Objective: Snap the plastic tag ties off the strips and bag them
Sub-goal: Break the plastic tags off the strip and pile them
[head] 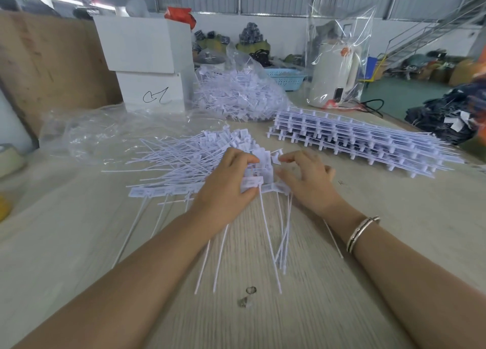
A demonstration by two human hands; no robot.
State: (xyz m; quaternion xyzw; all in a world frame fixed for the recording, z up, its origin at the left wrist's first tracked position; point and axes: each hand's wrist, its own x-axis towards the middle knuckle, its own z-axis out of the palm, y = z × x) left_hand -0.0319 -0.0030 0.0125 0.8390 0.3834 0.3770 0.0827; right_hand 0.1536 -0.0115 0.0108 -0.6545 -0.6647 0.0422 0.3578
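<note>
A strip of white tag ties [163, 191] lies across the table's middle, its thin tails pointing toward me. My left hand [226, 185] grips the strip's tag heads near its right end, fingers curled round them. Just right of it, my right hand [307, 178] hovers over the strip's end with fingers bent; whether it pinches a tie is unclear. Behind both hands lies a loose pile of snapped-off ties [189, 151]. A stack of whole strips [355, 138] sits to the right. A clear bag full of ties [236, 96] stands at the back.
An empty crumpled clear bag [105, 133] lies at the left. White boxes [147, 59] stand behind it beside a brown board [47, 65]. A white kettle in plastic [334, 78] and a blue basket [286, 78] are at the back right. Dark clothing [447, 117] lies far right.
</note>
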